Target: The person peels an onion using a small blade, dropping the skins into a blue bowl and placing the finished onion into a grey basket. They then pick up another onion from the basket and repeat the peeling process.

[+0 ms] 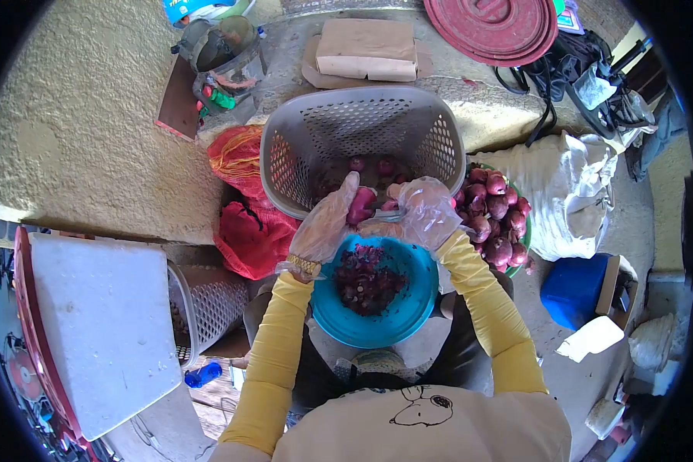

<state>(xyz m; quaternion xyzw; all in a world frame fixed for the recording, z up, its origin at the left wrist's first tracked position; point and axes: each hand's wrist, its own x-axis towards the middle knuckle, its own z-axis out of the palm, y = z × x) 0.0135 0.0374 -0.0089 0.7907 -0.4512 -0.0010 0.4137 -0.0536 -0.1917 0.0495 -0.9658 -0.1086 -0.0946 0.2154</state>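
My left hand (pixel 329 219), in a clear plastic glove, is closed around a red onion (pixel 361 206) at the near rim of the grey plastic basket (pixel 285 165). Facing it, my right hand (pixel 423 212), gloved the same way, grips what appears to be a small knife (pixel 379 215); its thin blade shows between the hands and its handle is hidden. Below both hands sits a turquoise basin (pixel 377 333) with dark red onion skins (pixel 369 289) in it. A few red onions (pixel 385 167) lie at the bottom of the basket.
Many red onions (pixel 497 206) fill a green basin on the right, beside a white sack (pixel 570 192). A red mesh sack (pixel 246 239) lies left of the basket. A cardboard box (pixel 366 50) stands behind it, and a blue container (pixel 574 289) is at right.
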